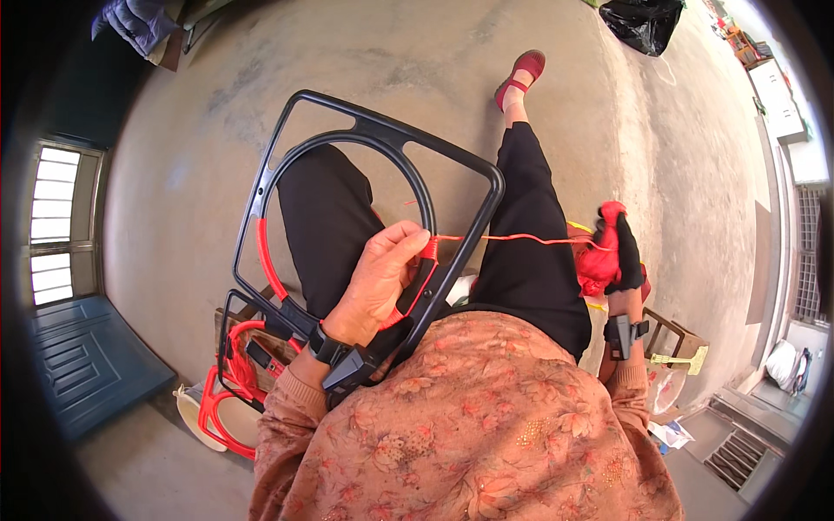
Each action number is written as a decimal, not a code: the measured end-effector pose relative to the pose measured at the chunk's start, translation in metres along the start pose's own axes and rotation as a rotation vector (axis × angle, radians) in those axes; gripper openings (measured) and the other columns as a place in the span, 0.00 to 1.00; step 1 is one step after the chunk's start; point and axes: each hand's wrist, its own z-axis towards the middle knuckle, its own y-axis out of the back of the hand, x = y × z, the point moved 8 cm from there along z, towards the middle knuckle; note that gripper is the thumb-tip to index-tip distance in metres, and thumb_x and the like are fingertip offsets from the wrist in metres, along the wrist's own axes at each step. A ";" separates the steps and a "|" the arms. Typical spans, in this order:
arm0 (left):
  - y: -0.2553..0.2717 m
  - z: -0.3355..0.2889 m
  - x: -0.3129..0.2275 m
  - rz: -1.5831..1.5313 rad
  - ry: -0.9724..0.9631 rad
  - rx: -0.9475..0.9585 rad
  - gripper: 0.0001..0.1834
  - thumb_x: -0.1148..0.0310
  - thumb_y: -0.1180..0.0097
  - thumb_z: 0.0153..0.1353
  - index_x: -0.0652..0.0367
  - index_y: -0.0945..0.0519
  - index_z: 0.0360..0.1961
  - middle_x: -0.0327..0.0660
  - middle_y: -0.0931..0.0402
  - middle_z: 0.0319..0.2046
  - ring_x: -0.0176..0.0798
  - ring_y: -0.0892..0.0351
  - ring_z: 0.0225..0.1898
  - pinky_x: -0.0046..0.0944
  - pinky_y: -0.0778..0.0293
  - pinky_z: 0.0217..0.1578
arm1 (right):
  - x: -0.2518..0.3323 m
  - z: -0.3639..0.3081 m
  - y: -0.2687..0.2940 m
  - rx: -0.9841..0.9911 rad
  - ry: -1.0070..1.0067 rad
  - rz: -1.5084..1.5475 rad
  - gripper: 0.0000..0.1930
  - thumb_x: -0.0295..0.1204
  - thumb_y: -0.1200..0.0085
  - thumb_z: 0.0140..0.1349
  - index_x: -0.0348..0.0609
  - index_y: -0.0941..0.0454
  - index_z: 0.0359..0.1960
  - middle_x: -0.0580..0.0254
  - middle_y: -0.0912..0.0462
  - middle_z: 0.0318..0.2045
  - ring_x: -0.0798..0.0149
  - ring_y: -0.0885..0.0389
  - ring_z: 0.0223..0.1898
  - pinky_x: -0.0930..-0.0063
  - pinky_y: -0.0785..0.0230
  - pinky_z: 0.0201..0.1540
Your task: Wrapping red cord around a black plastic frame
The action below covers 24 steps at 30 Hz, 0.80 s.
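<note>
A black frame (434,148) with a round ring inside it rests tilted across my lap. Red cord is wound around parts of the ring's left and lower right. My left hand (373,273) is closed, thumb and fingers pinching the ring at the upper end of the right-hand winding. From there a single red cord (526,237) runs nearly straight over my thigh to my right hand (629,253). That hand wears a black glove and is closed around a bundle of red cord (599,267), held out beside my right leg.
By my left side are a smaller black frame (228,300) and a red frame (208,408) with loose red cord. A wooden stool (676,334) stands at my right. A black plastic bag (641,24) lies ahead on the concrete floor, and a blue door panel (91,365) is at left.
</note>
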 end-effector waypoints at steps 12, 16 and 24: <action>-0.020 -0.001 0.014 0.065 0.121 0.132 0.10 0.69 0.49 0.65 0.66 0.23 0.41 0.34 0.25 0.29 0.24 0.26 0.31 0.24 0.27 0.37 | -0.101 -0.026 -0.158 0.853 0.333 -1.626 0.27 0.27 0.50 0.60 0.38 0.39 0.63 0.60 0.23 0.40 0.61 0.24 0.36 0.69 0.31 0.44; -0.010 -0.002 0.021 0.051 0.089 0.086 0.11 0.67 0.46 0.65 0.65 0.22 0.41 0.35 0.21 0.36 0.26 0.23 0.34 0.25 0.27 0.39 | -0.115 -0.042 -0.234 0.857 -0.239 -0.543 0.25 0.27 0.50 0.61 0.37 0.37 0.61 0.61 0.23 0.38 0.63 0.24 0.35 0.69 0.30 0.41; -0.014 -0.004 0.004 0.142 -0.061 0.120 0.10 0.68 0.45 0.64 0.65 0.21 0.38 0.33 0.22 0.32 0.21 0.27 0.32 0.24 0.29 0.34 | -0.099 -0.042 -0.274 0.915 -0.438 0.055 0.27 0.34 0.45 0.60 0.36 0.36 0.59 0.59 0.23 0.42 0.65 0.22 0.38 0.71 0.28 0.41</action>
